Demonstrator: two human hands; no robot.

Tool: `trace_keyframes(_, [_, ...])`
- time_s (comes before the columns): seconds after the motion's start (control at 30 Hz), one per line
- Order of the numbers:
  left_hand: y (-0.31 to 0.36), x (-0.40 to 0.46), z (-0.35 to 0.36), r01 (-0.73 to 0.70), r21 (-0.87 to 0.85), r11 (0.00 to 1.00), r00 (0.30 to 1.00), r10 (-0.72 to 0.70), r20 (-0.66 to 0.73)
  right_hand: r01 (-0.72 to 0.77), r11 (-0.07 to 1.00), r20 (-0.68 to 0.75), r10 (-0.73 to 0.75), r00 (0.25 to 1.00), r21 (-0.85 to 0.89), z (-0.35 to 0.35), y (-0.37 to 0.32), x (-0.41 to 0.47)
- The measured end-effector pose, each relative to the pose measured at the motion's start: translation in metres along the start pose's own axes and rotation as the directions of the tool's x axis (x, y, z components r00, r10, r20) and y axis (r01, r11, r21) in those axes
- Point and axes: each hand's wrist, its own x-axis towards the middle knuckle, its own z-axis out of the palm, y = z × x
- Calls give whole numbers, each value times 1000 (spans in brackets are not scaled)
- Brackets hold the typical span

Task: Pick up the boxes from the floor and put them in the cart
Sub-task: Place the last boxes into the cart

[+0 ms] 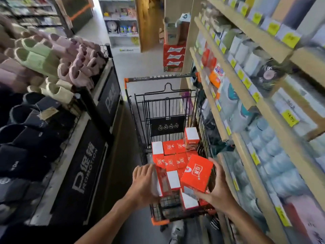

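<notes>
Your right hand [217,189] has its fingers curled round an orange box [197,173] while your left hand [143,182] grips a blurred box [162,180], both over the near end of the black wire cart [168,110], where more orange boxes [173,155] lie piled.

Boxes in the cart [175,156]: orange-red, some with a plain white face turned up, others with a white emblem bearing red characters.
Box held above them [197,172]: orange-red, white emblem, red-and-white mark at one edge.
Cart [140,120]: black wire, orange corners, a black panel with pale characters.
Slippers [52,59]: pale green, dusty pink, cream, then black lower down.
Display stand [84,166]: black with grey-white lettering.
Shelves [246,103]: light wood, yellow price tags.
Stacked cartons [174,57]: red with white logos.
Floor [137,66]: pale grey.
</notes>
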Motion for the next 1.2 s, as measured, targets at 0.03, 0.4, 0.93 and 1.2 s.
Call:
trace_keyframes(0.03, [-2, 13, 6, 12, 8, 1000, 1000, -12, 24, -9, 1000, 13, 9, 1000, -24, -3, 10, 13])
trace_keyframes(0.4, [-55, 113, 87, 57, 231, 971, 955, -120, 270, -210, 977, 108, 212, 971, -33, 6, 98, 110])
trace_keyframes(0.93, [-101, 171, 212, 206, 366, 908, 818, -364, 444, -302, 952, 96, 306, 947, -55, 25, 195, 144])
trace_keyframes(1.2, [-120, 174, 257, 208, 344, 915, 847, -345, 404, -217, 974, 140, 225, 964, -66, 31, 219, 168])
